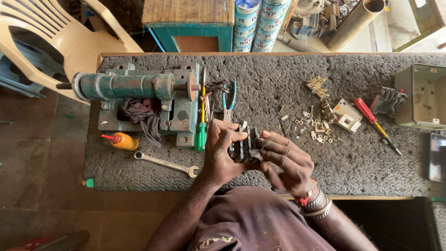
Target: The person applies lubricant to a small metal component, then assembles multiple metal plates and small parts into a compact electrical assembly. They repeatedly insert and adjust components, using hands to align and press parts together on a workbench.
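You hold a small dark switch block (242,148) up over the near edge of the grey mat (278,79), both hands on it: your left hand (222,151) wraps it from the left with the thumb curled over the top and fingers pinching its side, your right hand (284,160) has its fingers laid close together along the right face, tips pressed on the block. The block is off the mat, held in the air just above your lap, so if your pinch slips it likely drops off the bench edge rather than onto the mat. Its small metal tabs look loose-fitting, and I cannot tell if any are seated; a squeeze too hard could pop one out and it would vanish among the small brass contacts (318,130) scattered to your right. The blue-handled pliers (227,104) and green screwdriver (201,132) lie just beyond your left knuckles, easy to knock when you reach forward. The red screwdriver (369,116) and white plastic part (347,118) sit well apart on the right, the spanner (165,162) and orange bottle (123,141) on the left near the green vise (139,88), so an elbow swing could sweep them off
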